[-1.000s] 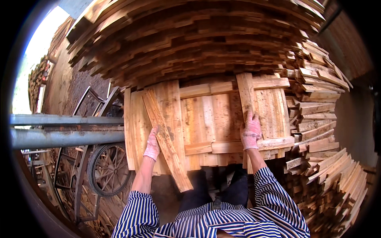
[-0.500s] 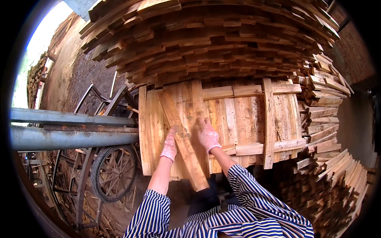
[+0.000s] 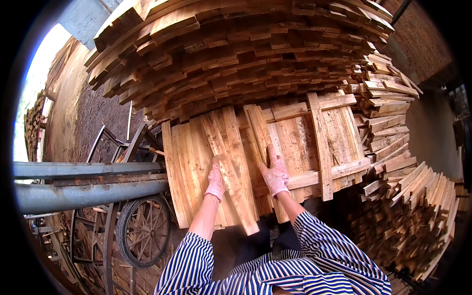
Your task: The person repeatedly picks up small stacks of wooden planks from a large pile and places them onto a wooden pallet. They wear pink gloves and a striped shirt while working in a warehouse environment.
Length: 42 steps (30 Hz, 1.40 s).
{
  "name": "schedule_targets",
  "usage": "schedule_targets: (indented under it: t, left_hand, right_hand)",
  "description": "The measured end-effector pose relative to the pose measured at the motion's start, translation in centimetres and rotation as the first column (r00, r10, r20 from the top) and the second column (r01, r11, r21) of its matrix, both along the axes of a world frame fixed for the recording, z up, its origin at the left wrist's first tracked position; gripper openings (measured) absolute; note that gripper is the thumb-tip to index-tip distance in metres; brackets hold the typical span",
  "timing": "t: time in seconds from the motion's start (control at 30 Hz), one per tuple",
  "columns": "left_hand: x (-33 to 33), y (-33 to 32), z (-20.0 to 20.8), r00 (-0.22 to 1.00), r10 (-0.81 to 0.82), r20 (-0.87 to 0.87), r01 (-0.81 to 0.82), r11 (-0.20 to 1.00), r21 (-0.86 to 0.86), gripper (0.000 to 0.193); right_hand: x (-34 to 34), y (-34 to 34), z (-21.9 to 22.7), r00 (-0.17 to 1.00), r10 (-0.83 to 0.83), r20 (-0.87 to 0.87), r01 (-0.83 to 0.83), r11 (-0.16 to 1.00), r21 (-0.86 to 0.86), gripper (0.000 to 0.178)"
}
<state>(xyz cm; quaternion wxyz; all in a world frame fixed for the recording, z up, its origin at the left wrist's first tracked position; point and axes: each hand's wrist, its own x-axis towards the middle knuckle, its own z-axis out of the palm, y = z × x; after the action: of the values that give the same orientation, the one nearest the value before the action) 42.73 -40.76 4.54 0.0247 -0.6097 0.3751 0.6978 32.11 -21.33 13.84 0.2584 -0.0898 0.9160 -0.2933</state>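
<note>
Both my hands wear pinkish knit gloves. My left hand [image 3: 215,182] is closed on the left edge of a slanted wooden plank [image 3: 239,196], whose lower end juts toward me past the boards below. My right hand [image 3: 276,176] grips a second plank [image 3: 257,129], with the thumb on its left side and the fingers along its right. Both planks lie over a layer of boards [image 3: 184,167] set side by side. On the right half, crosspieces [image 3: 321,147] rest across these boards.
A tall stack of short planks [image 3: 236,64] rises just beyond the boards. More planks are piled at the right [image 3: 418,206]. Blue metal rails [image 3: 93,194] come in from the left, above a cart wheel [image 3: 144,231]. A brick wall [image 3: 418,44] stands at the far right.
My right hand has moved right, and the plank under it now lies tilted farther right. The slanted plank in my left hand has turned slightly more upright. The view has shifted.
</note>
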Motion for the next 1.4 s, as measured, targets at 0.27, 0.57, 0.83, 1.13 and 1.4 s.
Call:
schedule_targets:
  t: [0.27, 0.57, 0.83, 1.13, 1.4]
  left_hand:
    - [2.5, -1.3, -1.8, 0.977, 0.092, -0.194, -0.097, 0.995, -0.014, 0.091]
    - [-3.6, 5.8, 5.2, 0.688, -0.705, -0.169, 0.59, 0.68, -0.436, 0.09]
    - [-7.1, 5.0, 5.7, -0.1, -0.548, 0.831, 0.923, -0.362, -0.128, 0.154]
    - [-5.4, 3.3, 5.2, -0.078, -0.579, 0.811, 0.94, -0.315, -0.134, 0.154]
    - [-6.2, 2.1, 4.2, 0.032, -0.726, 0.687, 0.921, -0.246, -0.302, 0.145]
  right_hand:
    - [-0.5, -4.0, -4.9, 0.925, 0.352, -0.141, -0.367, 0.925, -0.1, 0.066]
    - [-2.5, 6.2, 1.3, 0.967, 0.133, -0.219, -0.2, 0.925, -0.322, 0.087]
    - [-18.2, 17.2, -7.6, 0.957, -0.089, -0.275, 0.144, 0.971, 0.188, 0.09]
    - [-11.6, 10.8, -4.0, 0.995, -0.083, -0.052, 0.083, 0.997, -0.003, 0.09]
    - [-5.0, -1.5, -4.1, 0.971, 0.193, 0.143, -0.148, 0.95, -0.275, 0.079]
